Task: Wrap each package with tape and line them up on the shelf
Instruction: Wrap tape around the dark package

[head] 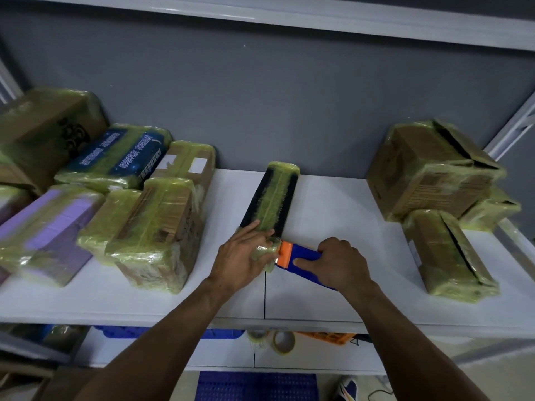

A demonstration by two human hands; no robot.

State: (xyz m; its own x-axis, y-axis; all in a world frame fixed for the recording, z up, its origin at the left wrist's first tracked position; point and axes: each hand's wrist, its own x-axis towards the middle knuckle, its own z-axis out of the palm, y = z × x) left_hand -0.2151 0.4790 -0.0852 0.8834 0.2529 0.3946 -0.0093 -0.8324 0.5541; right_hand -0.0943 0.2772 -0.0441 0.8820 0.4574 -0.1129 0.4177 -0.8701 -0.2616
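On the white shelf (333, 204), a long black package banded in yellowish tape (272, 195) lies mid-board. The left hand (241, 256) presses straight fingers on its near end. The right hand (338, 263) grips a blue-and-orange tape dispenser (298, 254) touching that end. A blue taped package (115, 157) at the left carries white Chinese characters, too blurred to read.

The white shelf (333, 209) holds taped packages (150, 227) crowded at left. A long black package (272, 195) lies centre, with cartons (428, 175) right.
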